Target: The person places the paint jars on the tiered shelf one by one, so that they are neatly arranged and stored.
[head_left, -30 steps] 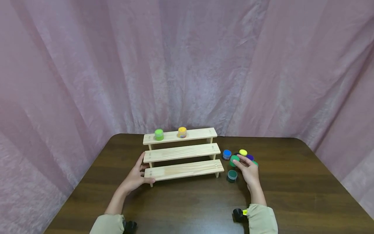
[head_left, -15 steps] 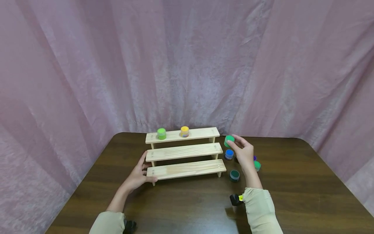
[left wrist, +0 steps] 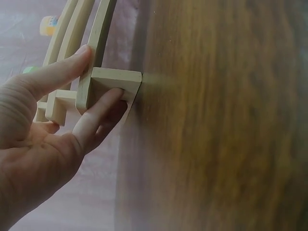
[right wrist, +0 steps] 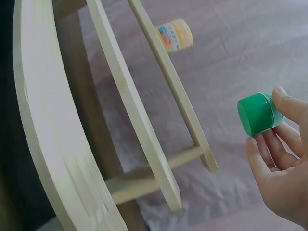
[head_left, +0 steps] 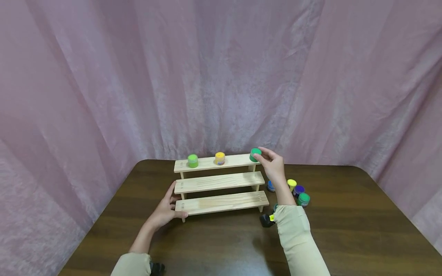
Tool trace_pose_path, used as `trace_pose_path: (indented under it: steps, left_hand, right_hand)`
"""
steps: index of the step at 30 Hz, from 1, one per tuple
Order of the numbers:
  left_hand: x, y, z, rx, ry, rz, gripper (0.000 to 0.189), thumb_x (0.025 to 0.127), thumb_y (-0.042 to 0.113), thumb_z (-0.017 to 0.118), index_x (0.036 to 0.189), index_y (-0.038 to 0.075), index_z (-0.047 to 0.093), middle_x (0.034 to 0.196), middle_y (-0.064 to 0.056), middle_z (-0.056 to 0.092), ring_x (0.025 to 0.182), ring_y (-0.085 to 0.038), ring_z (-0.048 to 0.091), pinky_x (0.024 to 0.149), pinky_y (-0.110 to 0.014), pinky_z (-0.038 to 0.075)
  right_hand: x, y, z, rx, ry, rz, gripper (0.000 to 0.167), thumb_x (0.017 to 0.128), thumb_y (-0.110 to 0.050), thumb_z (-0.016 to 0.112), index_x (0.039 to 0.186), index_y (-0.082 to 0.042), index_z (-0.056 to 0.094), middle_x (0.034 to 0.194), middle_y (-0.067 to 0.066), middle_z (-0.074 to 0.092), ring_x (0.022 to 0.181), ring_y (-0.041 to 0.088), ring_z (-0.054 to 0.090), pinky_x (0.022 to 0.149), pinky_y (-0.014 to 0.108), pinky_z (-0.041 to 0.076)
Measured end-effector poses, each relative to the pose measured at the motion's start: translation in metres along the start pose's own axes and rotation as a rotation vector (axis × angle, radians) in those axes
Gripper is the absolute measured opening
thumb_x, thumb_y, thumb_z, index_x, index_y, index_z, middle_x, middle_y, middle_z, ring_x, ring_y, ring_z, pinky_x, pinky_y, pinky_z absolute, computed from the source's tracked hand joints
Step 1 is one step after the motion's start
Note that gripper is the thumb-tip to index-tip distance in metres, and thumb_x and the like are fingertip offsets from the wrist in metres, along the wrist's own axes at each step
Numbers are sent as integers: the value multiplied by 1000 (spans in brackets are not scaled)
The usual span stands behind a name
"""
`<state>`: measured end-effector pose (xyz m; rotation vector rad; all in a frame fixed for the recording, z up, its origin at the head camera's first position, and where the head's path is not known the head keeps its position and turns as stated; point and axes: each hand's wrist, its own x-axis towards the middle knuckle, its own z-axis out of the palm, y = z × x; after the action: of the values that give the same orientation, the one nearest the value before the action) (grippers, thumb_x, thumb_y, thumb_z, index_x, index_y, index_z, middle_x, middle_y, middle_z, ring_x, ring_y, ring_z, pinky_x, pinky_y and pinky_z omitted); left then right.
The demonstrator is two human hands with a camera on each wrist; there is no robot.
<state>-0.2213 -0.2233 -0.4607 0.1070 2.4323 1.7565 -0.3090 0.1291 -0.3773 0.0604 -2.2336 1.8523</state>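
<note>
Head view: what does the right hand (head_left: pixel 274 167) hold?

It pinches a green, round plastic jar (head_left: pixel 254 155) over, but apart from, the top shelf's (head_left: pixel 236 160) right end on the pale wooden three-tier stand (head_left: pixel 219 182).

And the left hand (head_left: pixel 164 212)?

It grips the stand's left end, thumb on the bottom shelf (head_left: pixel 222 202).

Where's the stand?

Near the far edge of the brown wooden desk (head_left: pixel 352 222).
</note>
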Motion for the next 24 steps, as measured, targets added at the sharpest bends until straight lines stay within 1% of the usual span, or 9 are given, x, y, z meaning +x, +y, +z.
trace_pose_path:
  steps: [3,5,7,9,13,15,19,22,24]
  left_hand:
    - [0,0,0,6,8,1,125,71,-4,82,158,22,-4,137,-37,44,104,-35,63,79,-35,52]
    - [0,1,0,18,6,3,125,71,-3,82,158,22,-4,137,-37,44,105,-36,63,80,-36,52]
    - [1,2,1,31,4,4,125,71,-3,82,158,20,-4,136,-37,44,105,-36,63,81,-37,53]
    - [2,3,1,44,2,2,125,71,-2,83,158,19,-5,136,-37,45,105,-36,63,81,-38,53]
    - [2,4,0,56,4,-3,125,71,-2,83,158,18,-4,133,-36,48,104,-35,63,81,-38,53]
    - [1,3,0,62,2,-8,125,71,-2,83,158,18,-5,131,-35,50,103,-35,63,81,-39,52]
    - [0,3,-1,84,0,-16,126,71,-1,83,158,18,-6,129,-35,51,101,-33,63,81,-40,52]
    - [0,4,-2,109,3,-20,126,71,0,84,158,17,-6,127,-34,52,100,-33,63,81,-42,52]
    - [0,5,-2,121,9,-23,126,70,0,84,158,16,-5,123,-33,54,97,-31,64,81,-42,51]
  right_hand:
    - [1,-2,8,4,-32,3,47,91,-24,70,133,-6,59,123,18,64,95,3,59,87,17,48]
    - [2,-2,11,8,-40,14,47,91,-24,70,133,-7,59,125,18,63,101,9,60,92,22,48]
    - [3,-2,14,21,-44,32,48,90,-24,70,134,-8,59,126,17,63,105,13,60,95,25,48]
    - [4,-2,16,31,-47,40,48,90,-25,71,134,-7,59,127,17,63,105,11,60,93,22,48]
    - [5,0,24,48,-51,48,48,90,-25,71,133,-7,59,125,16,63,102,11,60,83,14,48]
    - [5,2,27,50,-52,49,48,90,-25,71,133,-7,59,124,16,64,102,10,59,80,13,47]
    - [5,3,33,66,-56,42,48,90,-23,71,133,-5,59,123,17,64,97,6,59,79,12,47]
    - [6,2,37,67,-73,39,47,91,-22,70,133,-6,59,123,16,64,99,8,59,81,13,47]
    - [5,2,40,66,-82,47,47,92,-23,69,134,-7,58,124,15,63,101,10,59,83,15,47]
